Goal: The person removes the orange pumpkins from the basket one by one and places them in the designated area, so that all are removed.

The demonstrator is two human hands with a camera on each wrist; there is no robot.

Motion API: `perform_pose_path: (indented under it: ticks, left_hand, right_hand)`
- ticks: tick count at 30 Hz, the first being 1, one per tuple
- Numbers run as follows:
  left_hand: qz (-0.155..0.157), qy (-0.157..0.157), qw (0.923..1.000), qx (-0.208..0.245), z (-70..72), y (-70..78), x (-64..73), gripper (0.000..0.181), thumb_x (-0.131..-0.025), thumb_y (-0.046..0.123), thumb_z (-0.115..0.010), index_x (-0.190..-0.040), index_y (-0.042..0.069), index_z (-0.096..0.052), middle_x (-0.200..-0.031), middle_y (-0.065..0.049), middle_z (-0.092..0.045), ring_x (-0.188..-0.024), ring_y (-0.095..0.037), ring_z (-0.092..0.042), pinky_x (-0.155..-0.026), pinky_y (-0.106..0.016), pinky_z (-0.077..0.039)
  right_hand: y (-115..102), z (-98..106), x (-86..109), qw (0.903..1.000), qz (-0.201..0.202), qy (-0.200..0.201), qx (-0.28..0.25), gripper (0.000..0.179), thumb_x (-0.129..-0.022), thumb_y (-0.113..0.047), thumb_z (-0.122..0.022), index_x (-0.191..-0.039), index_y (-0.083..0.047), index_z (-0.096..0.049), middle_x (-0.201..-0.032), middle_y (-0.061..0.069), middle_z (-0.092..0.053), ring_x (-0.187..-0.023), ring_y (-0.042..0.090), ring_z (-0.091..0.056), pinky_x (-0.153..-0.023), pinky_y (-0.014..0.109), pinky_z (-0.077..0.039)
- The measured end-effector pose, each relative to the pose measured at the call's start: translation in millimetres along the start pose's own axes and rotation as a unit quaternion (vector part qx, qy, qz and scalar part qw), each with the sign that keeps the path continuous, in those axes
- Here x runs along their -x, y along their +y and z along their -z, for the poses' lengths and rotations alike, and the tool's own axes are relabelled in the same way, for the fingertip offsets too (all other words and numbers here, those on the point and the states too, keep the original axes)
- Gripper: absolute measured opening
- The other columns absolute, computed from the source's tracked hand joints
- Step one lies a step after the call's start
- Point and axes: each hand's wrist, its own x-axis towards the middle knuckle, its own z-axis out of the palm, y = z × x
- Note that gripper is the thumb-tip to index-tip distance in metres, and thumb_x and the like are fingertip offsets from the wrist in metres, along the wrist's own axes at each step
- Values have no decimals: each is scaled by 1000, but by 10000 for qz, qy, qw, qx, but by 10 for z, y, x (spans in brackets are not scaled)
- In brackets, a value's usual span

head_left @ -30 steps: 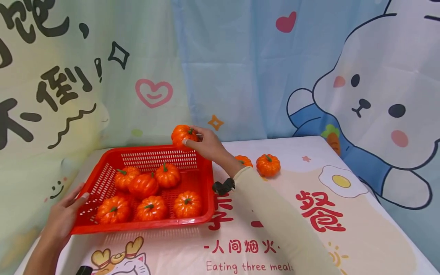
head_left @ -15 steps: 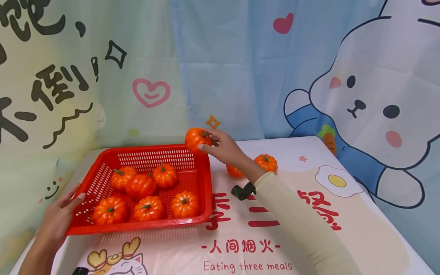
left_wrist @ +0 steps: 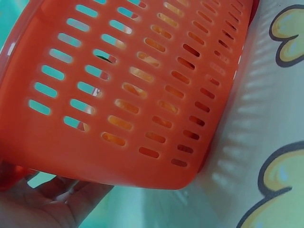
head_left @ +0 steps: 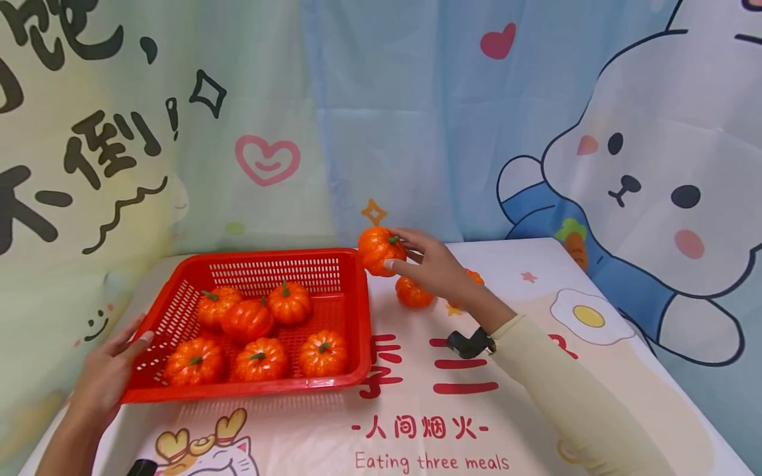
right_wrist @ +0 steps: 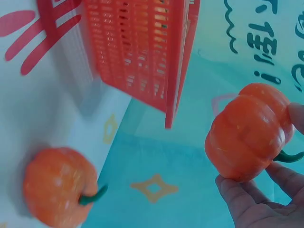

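My right hand (head_left: 434, 268) holds a small orange toy pumpkin (head_left: 381, 251) in the air, just beyond the right rim of the red plastic basket (head_left: 268, 388). The thumb and fingers grip its stem side, as the right wrist view shows with the pumpkin (right_wrist: 249, 135) large. My left hand (head_left: 110, 373) grips the basket's left rim. From the left wrist camera, that hand (left_wrist: 54, 204) shows partly under the slotted basket wall (left_wrist: 128, 168). Several more pumpkins (head_left: 288, 304) lie inside the basket, mostly towards its left and front.
Two pumpkins sit on the table behind my right hand: one (head_left: 415, 293) largely visible, the other (head_left: 476, 276) mostly covered by the hand. A printed cloth (head_left: 428, 443) covers the table. A patterned curtain (head_left: 387, 132) hangs right behind it.
My right hand has carried the pumpkin rightwards, from above the basket's back right corner to outside the basket. The left hand and the basket have stayed in place.
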Motion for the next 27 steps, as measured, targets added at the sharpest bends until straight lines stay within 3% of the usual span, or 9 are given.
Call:
perform_pose_path:
  ticks: [6, 11, 17, 27]
  left_hand:
    - [38, -19, 10000, 38, -11, 21, -16, 67, -101, 48, -42, -154, 23, -9, -156, -27, -12, -100, -11, -49, -69, -22, -55]
    - [62, -85, 9999, 10, 7, 22, -12, 68, -101, 48, -42, -154, 23, -9, -156, -28, -12, -90, 1, -48, -70, -24, -56]
    - [41, -56, 9998, -163, 1, -8, -7, 68, -101, 49, -41, -154, 20, -9, -155, -30, -14, -92, 0, -50, -67, -21, -55]
    - [-154, -41, 9998, -117, 8, -17, -24, 68, -102, 46, -40, -154, 17, -9, -153, -34, -14, -77, 13, -46, -65, -21, -55]
  right_hand:
    - [125, 227, 112, 9992, -264, 225, 209, 60, -93, -22, -67, -147, -13, -44, -145, 10, -42, -130, 30, -44, -101, 40, -43]
    - [291, 399, 232, 9964, -564, 331, 538, 60, -94, -21, -67, -148, -11, -43, -147, 13, -40, -131, 33, -43, -100, 42, -43]
    - [512, 622, 427, 9915, -676, 381, 1042, 60, -94, -20, -65, -147, -6, -41, -144, 18, -40, -130, 37, -41, -101, 49, -41]
    - [796, 918, 683, 9807, -1043, 887, 1397, 59, -98, -18, -60, -150, -4, -36, -146, 22, -36, -131, 41, -38, -101, 51, -41]
